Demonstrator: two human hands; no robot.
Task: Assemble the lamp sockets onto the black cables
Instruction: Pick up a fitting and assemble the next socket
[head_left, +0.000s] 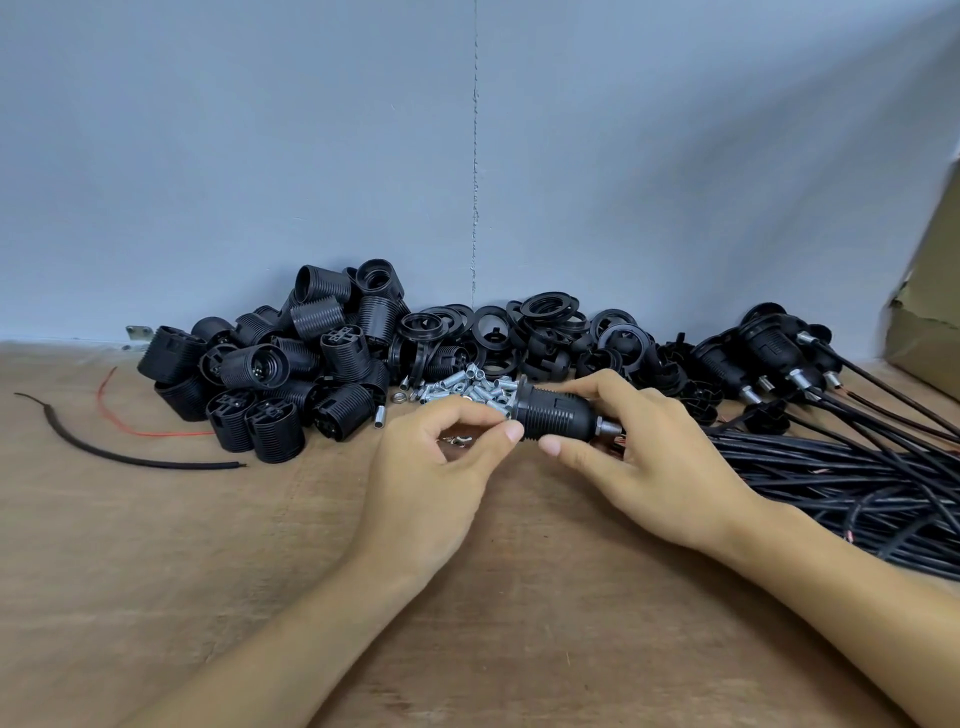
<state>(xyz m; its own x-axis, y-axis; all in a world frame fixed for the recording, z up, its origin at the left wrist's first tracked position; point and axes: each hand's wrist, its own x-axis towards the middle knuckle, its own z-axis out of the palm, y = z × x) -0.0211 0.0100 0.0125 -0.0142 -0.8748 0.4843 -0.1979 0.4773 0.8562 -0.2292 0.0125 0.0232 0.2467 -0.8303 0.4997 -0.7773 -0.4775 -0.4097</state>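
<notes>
A black lamp socket (555, 413) with a metal nipple at its right end lies sideways between my hands, just above the wooden table (156, 545). My right hand (644, 457) grips its right half, thumb below and fingers over the top. My left hand (441, 467) pinches the socket's left rim with thumb and forefinger. A bundle of black cables (831, 478) lies to the right, partly under my right hand. Finished sockets on cables (769, 353) rest at the back right.
A heap of black socket bodies (291, 364) sits at the back left, black rings (545, 332) behind the hands, and small metal nipples (457, 389) just beyond my fingers. A loose black cable piece (130, 457) and red wire (135, 428) lie left. A cardboard box (930, 312) stands at the right edge.
</notes>
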